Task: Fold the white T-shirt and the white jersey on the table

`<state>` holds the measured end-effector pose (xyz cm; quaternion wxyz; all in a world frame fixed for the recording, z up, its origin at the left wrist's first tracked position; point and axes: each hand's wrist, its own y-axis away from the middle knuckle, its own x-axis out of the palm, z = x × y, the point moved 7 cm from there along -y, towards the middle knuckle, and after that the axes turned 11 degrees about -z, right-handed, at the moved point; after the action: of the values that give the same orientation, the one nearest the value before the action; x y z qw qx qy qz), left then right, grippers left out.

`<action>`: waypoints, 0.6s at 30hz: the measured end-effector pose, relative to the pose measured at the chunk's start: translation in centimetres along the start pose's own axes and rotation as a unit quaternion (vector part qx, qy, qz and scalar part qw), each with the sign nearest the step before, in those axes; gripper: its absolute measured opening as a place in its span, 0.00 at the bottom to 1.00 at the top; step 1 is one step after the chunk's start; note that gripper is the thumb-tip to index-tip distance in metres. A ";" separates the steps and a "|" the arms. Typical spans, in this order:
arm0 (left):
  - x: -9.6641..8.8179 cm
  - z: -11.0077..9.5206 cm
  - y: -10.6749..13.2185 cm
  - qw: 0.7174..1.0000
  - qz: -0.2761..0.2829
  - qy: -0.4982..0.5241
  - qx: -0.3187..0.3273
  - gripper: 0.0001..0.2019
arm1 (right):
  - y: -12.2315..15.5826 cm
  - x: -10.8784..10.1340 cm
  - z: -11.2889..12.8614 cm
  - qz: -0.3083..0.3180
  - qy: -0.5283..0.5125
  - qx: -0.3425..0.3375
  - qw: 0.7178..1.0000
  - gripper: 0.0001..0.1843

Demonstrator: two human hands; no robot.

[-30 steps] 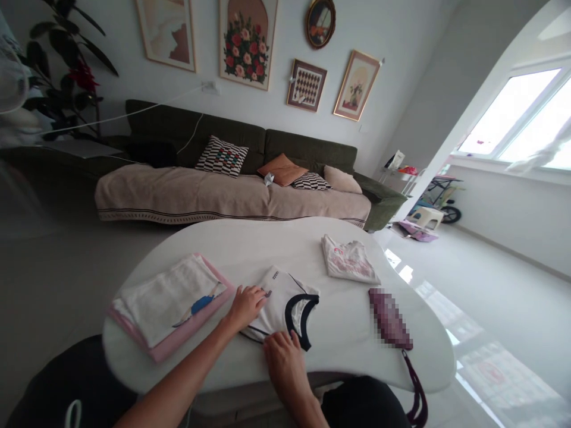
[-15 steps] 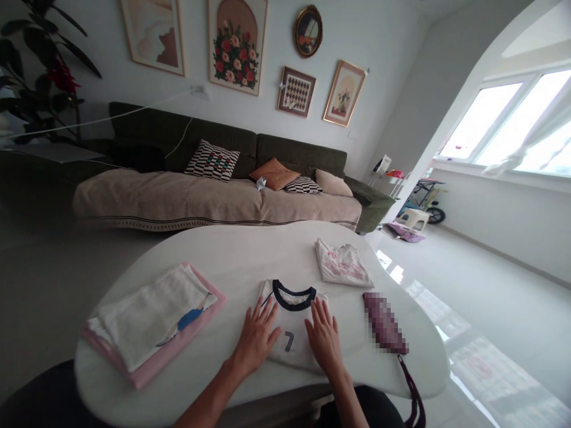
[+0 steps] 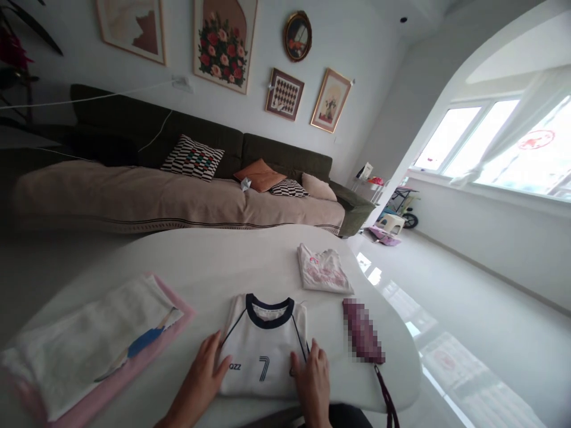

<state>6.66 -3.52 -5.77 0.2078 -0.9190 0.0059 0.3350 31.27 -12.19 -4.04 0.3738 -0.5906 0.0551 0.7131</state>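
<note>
A folded white jersey (image 3: pixel 263 348) lies on the table (image 3: pixel 214 255), between two hands.
The left hand (image 3: pixel 201 371) rests at its left edge, the right hand (image 3: pixel 313 379) at its right, thumbs spread from fingers; a distant white rack (image 3: pixel 369 186) holds a red item (image 3: pixel 376 181).

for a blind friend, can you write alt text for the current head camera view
A person's left hand and right hand touch the sides of a folded white shirt, navy-collared and numbered 7, on a white table. White cloth over pink cloth lies to the left, a pink-printed white garment farther back right, and a green sofa stands behind.
</note>
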 end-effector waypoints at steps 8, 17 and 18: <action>2.2 -0.2 -1.8 0.948 0.119 0.166 -0.245 0.21 | -2.8 1.0 -1.3 0.134 -0.139 0.058 0.980 0.16; 6.3 -7.0 -3.8 0.804 0.210 0.396 -0.392 0.35 | -9.5 -1.3 -4.5 0.084 -0.323 0.025 0.942 0.21; 7.1 -8.1 -5.0 0.797 0.213 0.410 -0.389 0.35 | -10.9 -1.8 -5.0 0.084 -0.333 0.024 0.939 0.22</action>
<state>17.89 -1.14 -2.74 -0.2654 -0.9494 0.1558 -0.0630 41.80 -7.84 0.06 0.3236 -0.3039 -0.0064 0.8960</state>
